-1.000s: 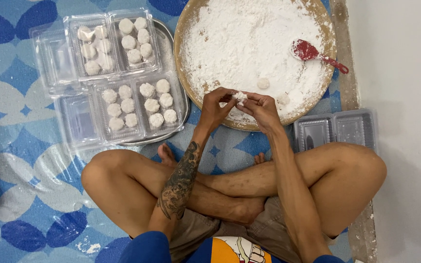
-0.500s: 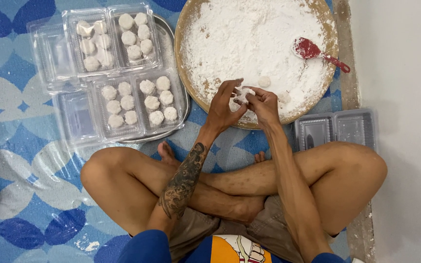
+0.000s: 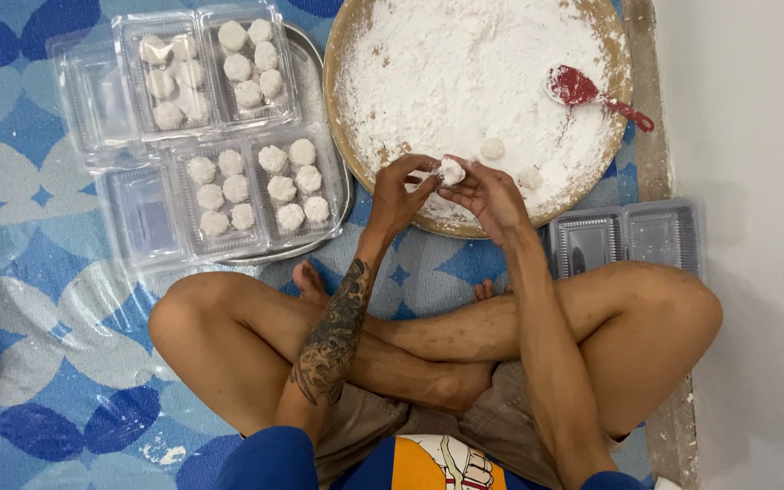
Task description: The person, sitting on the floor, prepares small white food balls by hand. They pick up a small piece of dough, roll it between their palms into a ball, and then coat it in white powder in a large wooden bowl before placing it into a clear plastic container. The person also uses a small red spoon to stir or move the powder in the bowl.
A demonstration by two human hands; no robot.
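Observation:
Both hands meet over the near rim of a big round wooden tray (image 3: pixel 347 145) filled with white flour. My left hand (image 3: pixel 398 192) and my right hand (image 3: pixel 487 195) pinch a small white dough ball (image 3: pixel 451 171) between their fingertips. Another floured ball (image 3: pixel 493 148) lies in the flour just beyond it. A red spoon (image 3: pixel 583 91) rests on the flour at the far right. I sit cross-legged, knees spread below the tray.
Left of the tray, a metal platter (image 3: pixel 342 195) carries clear plastic boxes (image 3: pixel 256 177) filled with several white balls, their lids open. Empty clear boxes (image 3: pixel 628 236) sit by my right knee. A blue patterned mat (image 3: pixel 38 299) covers the floor; a white wall (image 3: pixel 755 181) stands at right.
Both hands have kept working the dough ball, shifting slightly forward over the tray rim and turning the ball between the fingers.

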